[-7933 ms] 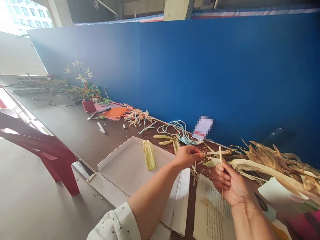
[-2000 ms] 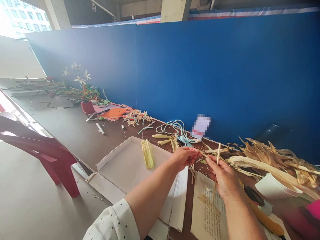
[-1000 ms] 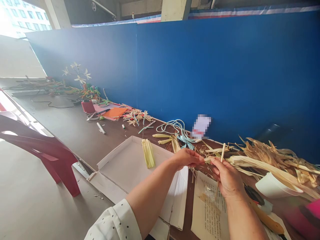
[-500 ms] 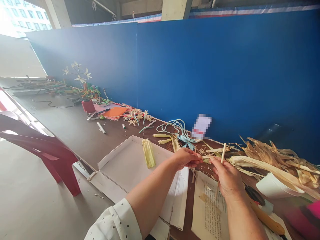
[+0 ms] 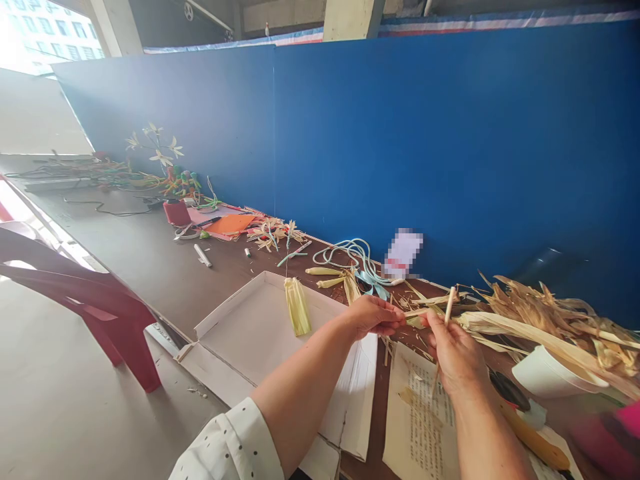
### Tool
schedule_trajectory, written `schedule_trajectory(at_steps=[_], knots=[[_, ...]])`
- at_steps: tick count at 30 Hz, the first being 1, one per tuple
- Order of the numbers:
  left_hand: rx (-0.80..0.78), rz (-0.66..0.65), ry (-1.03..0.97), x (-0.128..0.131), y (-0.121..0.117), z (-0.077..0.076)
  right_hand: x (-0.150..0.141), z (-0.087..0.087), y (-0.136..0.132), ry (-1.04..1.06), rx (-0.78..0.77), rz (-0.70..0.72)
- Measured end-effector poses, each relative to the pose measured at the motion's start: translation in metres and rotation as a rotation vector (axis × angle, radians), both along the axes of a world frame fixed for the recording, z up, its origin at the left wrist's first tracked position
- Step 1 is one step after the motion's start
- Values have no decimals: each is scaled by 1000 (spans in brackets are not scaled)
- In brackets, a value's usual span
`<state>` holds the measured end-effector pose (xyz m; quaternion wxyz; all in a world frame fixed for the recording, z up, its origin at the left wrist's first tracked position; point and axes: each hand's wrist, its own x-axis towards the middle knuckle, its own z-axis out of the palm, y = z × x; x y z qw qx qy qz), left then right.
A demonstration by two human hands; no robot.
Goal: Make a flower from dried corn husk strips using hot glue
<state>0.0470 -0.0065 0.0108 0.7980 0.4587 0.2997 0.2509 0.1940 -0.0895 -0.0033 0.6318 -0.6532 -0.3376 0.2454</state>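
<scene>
Above the table, my left hand [image 5: 374, 316] pinches one end of a narrow pale strip of corn husk [image 5: 414, 313]. My right hand [image 5: 457, 352] grips the strip's other end between thumb and fingers. A thin wooden stick [image 5: 451, 304] also stands up out of my right hand, its lower end showing below the palm. Left of my hands, a yellow-green piece of husk [image 5: 297, 308] lies in a flat open white cardboard box [image 5: 240, 327]. Right of my right hand lies a heap of dried corn husks [image 5: 545, 310].
A printed sheet [image 5: 417, 420] lies under my hands. At right are a white cup [image 5: 555, 373] and a yellow-handled tool [image 5: 537, 440]. Behind are a coiled pale-blue cord [image 5: 350, 250] and husk flowers [image 5: 275, 233]. A blue partition [image 5: 425, 133] backs the table; a red chair [image 5: 100, 300] stands left.
My right hand and the stick have shifted slightly to the right, a little away from my left hand. The left hand stays nearly where it was.
</scene>
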Motion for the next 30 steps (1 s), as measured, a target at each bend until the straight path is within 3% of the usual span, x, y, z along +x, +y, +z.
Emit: schedule_trajectory(at_steps=[7,13,17,21,25,30], knots=[[36,100,-64,3,3,-5,-11,12,-6,134,-135,196],[27,104,-36,4,0,-4,-19,14,-9,138,-139,354],[71,124,11,6,-3,-1,-14,7,-4,70,-144,304],[112,167,80,9,-4,0,-6,-3,2,-219,-149,210],[136,175,102,9,-4,0,-5,-1,2,-506,-143,137],[138,170,120,10,-5,0,-10,1,0,-675,-179,13]])
